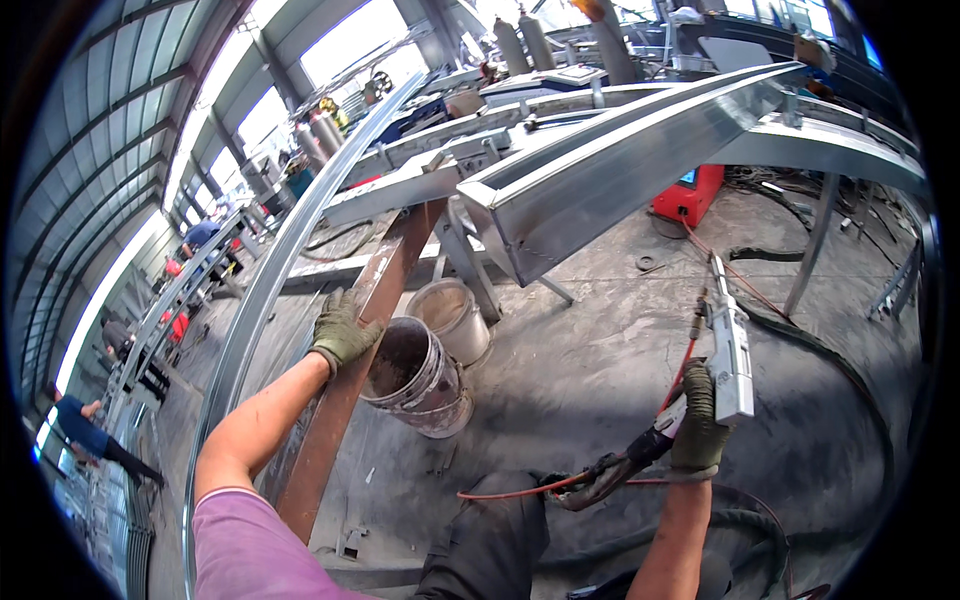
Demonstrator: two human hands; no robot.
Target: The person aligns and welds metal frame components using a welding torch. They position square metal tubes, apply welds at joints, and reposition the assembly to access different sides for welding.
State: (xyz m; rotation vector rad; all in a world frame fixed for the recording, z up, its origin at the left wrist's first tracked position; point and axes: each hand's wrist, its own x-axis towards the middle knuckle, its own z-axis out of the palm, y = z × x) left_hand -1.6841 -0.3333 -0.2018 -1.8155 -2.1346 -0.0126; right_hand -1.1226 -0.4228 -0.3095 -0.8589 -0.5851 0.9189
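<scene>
My left hand (345,328), in an olive-green glove, rests at the edge of a rusty brown steel beam (330,435), its fingers stretched out and apart. The beam slants away from me. On the right, my gloved right hand (700,425) is closed around a silver handheld tool (734,355) that looks like a welding gun, held with its narrow tip up. A red cable and a dark hose run from its lower end. Ahead of me, a long silver box-section metal piece (590,185) lies across the stands, its near end sticking out.
Two dirty buckets, a nearer dark one (430,385) and a pale one (450,318), stand right of the beam. A red machine (690,195) sits beyond. Hoses (835,350) curve across the right floor. A long silver rail (265,290) runs along my left. People work at far left.
</scene>
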